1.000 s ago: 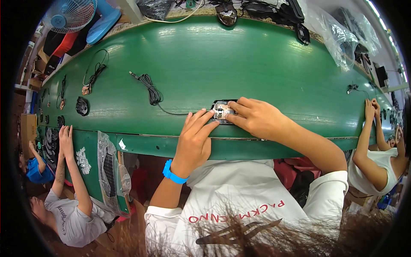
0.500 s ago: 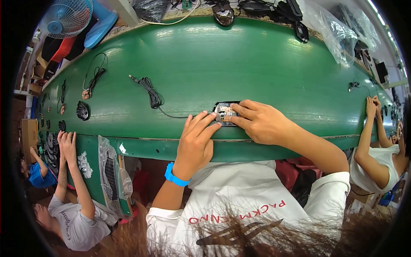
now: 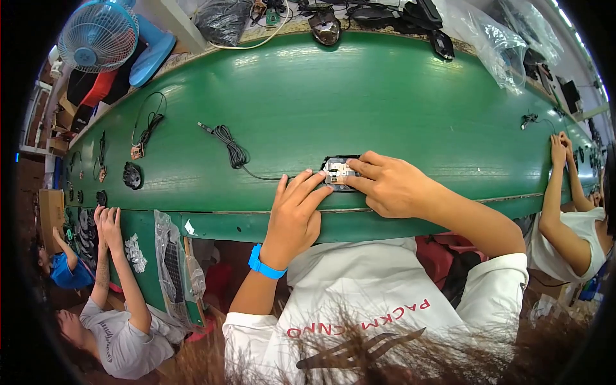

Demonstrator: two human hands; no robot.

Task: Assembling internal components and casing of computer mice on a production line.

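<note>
A small black mouse base (image 3: 340, 172) with a pale circuit board inside lies near the front edge of the green table (image 3: 385, 102). Its thin black cable (image 3: 232, 149) runs left to a coiled bundle. My left hand (image 3: 296, 215), with a blue band on the wrist, rests flat on the table edge, fingertips touching the base's left side. My right hand (image 3: 388, 186) covers the base's right side, with fingers pressing on the board.
A person at the left (image 3: 106, 301) works on small parts at the table's side. Another person's arms (image 3: 561, 192) reach in at the right. A blue fan (image 3: 99, 35), black bags, clear plastic bags (image 3: 500, 45) and loose cables lie along the far edge.
Both hands stay on the mouse base with only slight finger shifts. The view has tilted a little.
</note>
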